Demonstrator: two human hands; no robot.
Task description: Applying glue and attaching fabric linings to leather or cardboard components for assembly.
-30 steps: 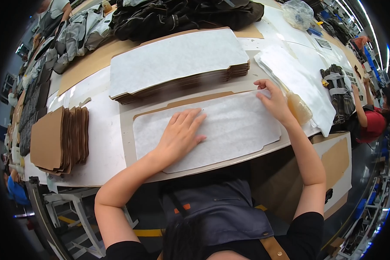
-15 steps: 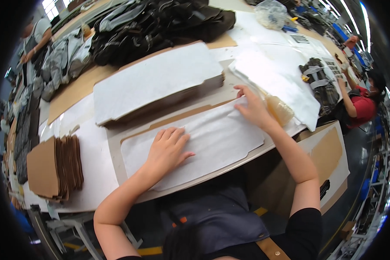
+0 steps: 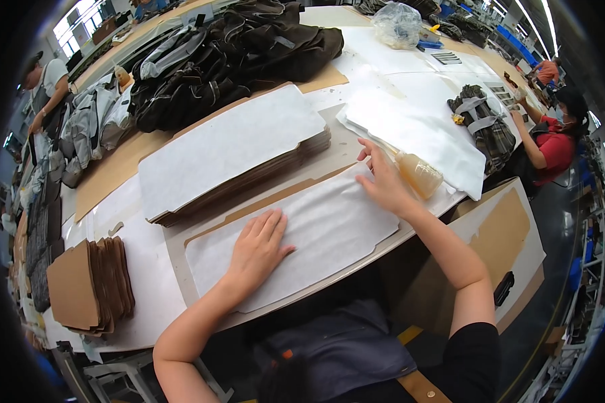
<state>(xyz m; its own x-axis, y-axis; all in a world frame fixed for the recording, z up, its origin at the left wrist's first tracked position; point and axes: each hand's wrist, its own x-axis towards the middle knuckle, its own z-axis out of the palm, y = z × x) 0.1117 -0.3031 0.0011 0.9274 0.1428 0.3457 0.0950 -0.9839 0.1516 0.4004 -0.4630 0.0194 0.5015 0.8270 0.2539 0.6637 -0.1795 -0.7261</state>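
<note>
A white fabric sheet (image 3: 329, 232) lies flat on a brown cardboard panel (image 3: 181, 269) at the near edge of the table. My left hand (image 3: 259, 248) presses palm-down on the sheet's left half, fingers spread. My right hand (image 3: 380, 178) rests flat on the sheet's upper right corner, fingers pointing away from me. Neither hand grips anything. Just behind the sheet sits a stack of similar white-topped cardboard panels (image 3: 232, 151).
A pile of folded brown cardboard pieces (image 3: 91, 285) stands at the left. Dark bags (image 3: 228, 54) are heaped at the back. An amber bottle (image 3: 418, 173) lies beside my right hand on loose white sheets (image 3: 417, 131). A person in red (image 3: 551, 144) works at the right.
My left hand has slid a little down and left across the sheet; my right hand has stayed at the sheet's upper right corner. The view has tilted, showing more of the table's far end.
</note>
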